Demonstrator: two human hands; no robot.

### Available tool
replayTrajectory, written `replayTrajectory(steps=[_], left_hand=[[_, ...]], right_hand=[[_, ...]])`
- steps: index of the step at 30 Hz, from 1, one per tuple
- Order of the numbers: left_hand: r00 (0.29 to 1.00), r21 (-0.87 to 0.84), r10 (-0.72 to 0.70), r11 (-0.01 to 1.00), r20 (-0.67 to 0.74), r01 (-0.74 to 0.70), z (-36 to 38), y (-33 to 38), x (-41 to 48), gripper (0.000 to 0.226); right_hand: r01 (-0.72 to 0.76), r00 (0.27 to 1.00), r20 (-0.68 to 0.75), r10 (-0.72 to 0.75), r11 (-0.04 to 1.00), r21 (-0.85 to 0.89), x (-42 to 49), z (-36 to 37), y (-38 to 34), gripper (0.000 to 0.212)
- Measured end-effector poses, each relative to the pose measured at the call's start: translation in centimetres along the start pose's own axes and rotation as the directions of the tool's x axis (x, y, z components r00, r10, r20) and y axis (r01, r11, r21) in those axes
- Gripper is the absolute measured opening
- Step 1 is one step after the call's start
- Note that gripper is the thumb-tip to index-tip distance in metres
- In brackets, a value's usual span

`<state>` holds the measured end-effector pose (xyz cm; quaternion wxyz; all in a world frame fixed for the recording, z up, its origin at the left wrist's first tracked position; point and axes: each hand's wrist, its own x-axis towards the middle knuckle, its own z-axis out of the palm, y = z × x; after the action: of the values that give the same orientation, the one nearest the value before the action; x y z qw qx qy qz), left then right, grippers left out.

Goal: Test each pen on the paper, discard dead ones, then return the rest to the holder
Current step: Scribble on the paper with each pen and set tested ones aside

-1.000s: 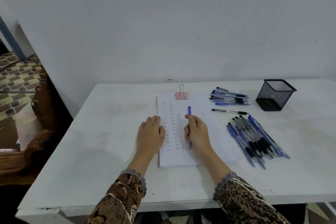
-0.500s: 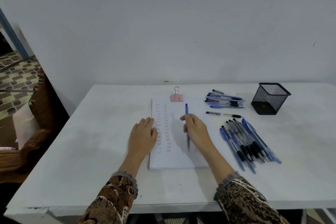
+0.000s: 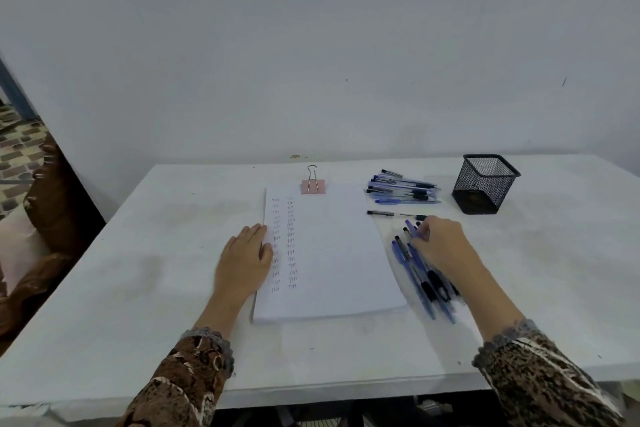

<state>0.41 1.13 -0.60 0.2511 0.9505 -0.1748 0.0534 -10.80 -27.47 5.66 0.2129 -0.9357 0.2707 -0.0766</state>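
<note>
Whereas a second ago the right hand (image 3: pixel 440 246) was poised with a blue plastic ballpoint pen (image 3: pixel 412 229) over the white sheet of paper (image 3: pixel 332 253), it has now left the sheet. It sits over the near heap of blue and black pens (image 3: pixel 424 282) on the white counter (image 3: pixel 138 270).

Its fingers are curled, and a short blue length of barrel shows at the fingertips. I judge that the hand is pinching that pen. Blur prevents a finding on whether it is the tested pen being laid down or another being taken.

The left hand (image 3: pixel 246 253) has not shifted. It lies flat with fingers straight, pressing the left edge of the paper and grasping nothing.

Two columns of small ink test marks (image 3: pixel 284 243) run just beside the left fingertips. A pink metal binder clip (image 3: pixel 313 185) holds the sheet's far edge.

Just beyond the right fingertips lies a single slim pen with black ends (image 3: pixel 394 214). Farther beyond is a second stack of blue pens (image 3: pixel 403 189). Beyond and to the right of the right hand stands the black wire-mesh holder (image 3: pixel 485 184), with no pens visible in it.

Assessment: one test stroke appears concluded and sorting is in hand. Which heap holds tested pens cannot be established. The return to the holder is not yet begun.
</note>
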Motion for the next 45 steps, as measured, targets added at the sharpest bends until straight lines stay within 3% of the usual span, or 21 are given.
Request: replayTrajectory(steps=[2,11,16,19,24,26,28,30,32,33,34,36,38,40,42,45], left_hand=[[1.000,0.001,-0.002,1.000,0.002,0.002,0.0,0.0,0.0,0.046],[1.000,0.000,-0.010,1.000,0.004,0.010,0.4,-0.4,0.2,0.046],[1.000,-0.002,0.005,1.000,-0.029,-0.005,0.5,-0.4,0.2,0.045],[1.000,0.013,0.001,1.000,-0.025,-0.001,0.6,-0.4,0.2,0.045],[1.000,0.009,0.002,1.000,-0.027,-0.002,0.5,-0.3,0.3,0.045],[1.000,0.015,0.007,1.000,-0.026,-0.007,0.5,-0.4,0.3,0.045],[1.000,0.014,0.010,1.000,-0.027,-0.009,0.6,-0.5,0.4,0.045],[0.999,0.018,0.015,1.000,-0.030,-0.014,0.6,-0.5,0.4,0.045],[0.999,0.019,0.016,1.000,-0.032,-0.015,0.6,-0.6,0.4,0.045],[0.999,0.015,0.016,1.000,-0.033,-0.016,0.6,-0.6,0.4,0.045],[0.999,0.011,0.019,1.000,-0.037,-0.019,0.6,-0.5,0.4,0.045],[0.999,0.004,0.027,1.000,-0.042,-0.027,0.5,-0.4,0.3,0.045],[0.999,0.002,0.030,1.000,-0.041,-0.030,0.4,-0.4,0.2,0.045],[0.999,-0.001,0.023,1.000,-0.034,-0.023,0.3,-0.3,0.2,0.046],[1.000,-0.008,0.014,1.000,-0.027,-0.014,0.2,-0.3,0.1,0.046],[1.000,0.010,0.020,1.000,-0.006,-0.020,0.1,-0.3,0.0,0.047]], right_hand=[[0.051,0.999,0.024,-0.049,0.997,-0.058,-0.6,0.5,-0.3,0.022],[-0.005,0.993,0.114,0.025,0.985,-0.173,0.3,-0.6,-0.9,0.035],[-0.007,1.000,-0.015,0.004,0.983,-0.181,4.2,-1.4,-1.9,0.024],[0.099,0.991,0.111,-0.073,0.963,-0.253,7.1,-0.4,-2.5,0.028],[0.291,0.950,0.248,-0.188,0.819,-0.494,9.1,1.7,-2.7,0.023],[0.310,0.947,0.253,-0.200,0.778,-0.546,9.4,1.8,-2.6,0.021],[0.327,0.944,0.169,-0.282,0.751,-0.574,9.5,1.4,-2.4,0.021],[0.393,0.892,-0.028,-0.452,0.804,-0.447,9.5,1.4,-2.7,0.024],[0.477,0.870,-0.182,-0.459,0.877,0.066,8.9,1.1,-3.8,0.022],[0.453,0.891,-0.187,-0.413,0.806,0.380,8.3,0.9,-4.7,0.019],[0.360,0.923,-0.142,-0.359,0.670,0.649,7.6,0.9,-5.7,0.016],[0.036,0.959,0.044,-0.281,0.273,0.961,5.5,1.5,-7.6,0.020],[-0.300,0.929,0.261,-0.264,-0.117,0.947,3.5,2.8,-9.0,0.049],[-0.411,0.908,0.330,-0.258,-0.394,0.823,1.9,4.8,-9.5,0.065],[-0.417,0.909,0.349,-0.228,-0.544,0.728,0.4,6.7,-9.8,0.068],[-0.398,0.909,0.378,-0.176,-0.637,0.660,-1.1,8.5,-10.1,0.061]])
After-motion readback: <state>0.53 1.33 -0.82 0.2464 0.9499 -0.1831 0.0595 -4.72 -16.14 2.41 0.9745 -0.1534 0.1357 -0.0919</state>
